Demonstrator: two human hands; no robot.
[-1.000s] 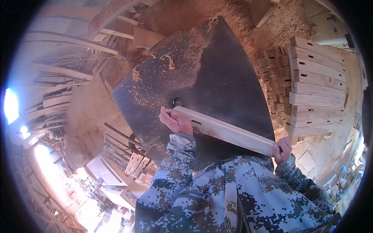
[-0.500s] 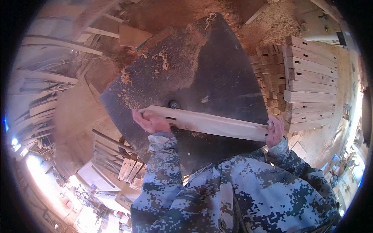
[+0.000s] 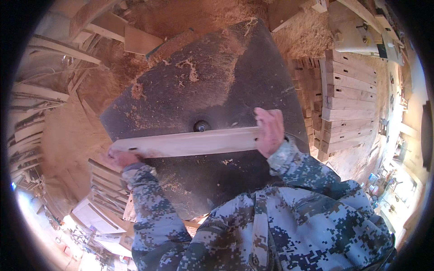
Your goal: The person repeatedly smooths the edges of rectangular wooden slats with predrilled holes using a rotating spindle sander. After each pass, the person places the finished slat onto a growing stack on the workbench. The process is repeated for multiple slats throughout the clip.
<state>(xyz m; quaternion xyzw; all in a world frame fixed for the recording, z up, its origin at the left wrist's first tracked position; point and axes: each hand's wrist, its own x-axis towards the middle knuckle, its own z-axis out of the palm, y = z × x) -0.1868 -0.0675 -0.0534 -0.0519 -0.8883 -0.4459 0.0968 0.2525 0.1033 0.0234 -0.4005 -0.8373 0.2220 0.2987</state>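
A pale wooden bar (image 3: 194, 142) with a small slot near its left end lies across a dark machine table (image 3: 253, 77). My left hand (image 3: 121, 159) is closed round the bar's left end, out by the table's left edge. At the other end my right hand (image 3: 270, 132) grips the bar, its thumb hidden. A spindle cutter (image 3: 201, 128) rises from a round hole in the table, right beside the bar's far edge. Whether the cutter touches the wood I cannot tell.
Wood shavings (image 3: 187, 70) are scattered over the table, and sawdust (image 3: 208, 13) is heaped beyond it. To the right stands a stack of slotted wooden bars (image 3: 350, 97). More boards (image 3: 40, 92) lie at the left, and slats (image 3: 108, 187) stand at the lower left.
Both hands have moved left with the bar, sliding it past the cutter. Its right end has swung away from me, so the bar now lies nearly level. The view has shifted slightly.
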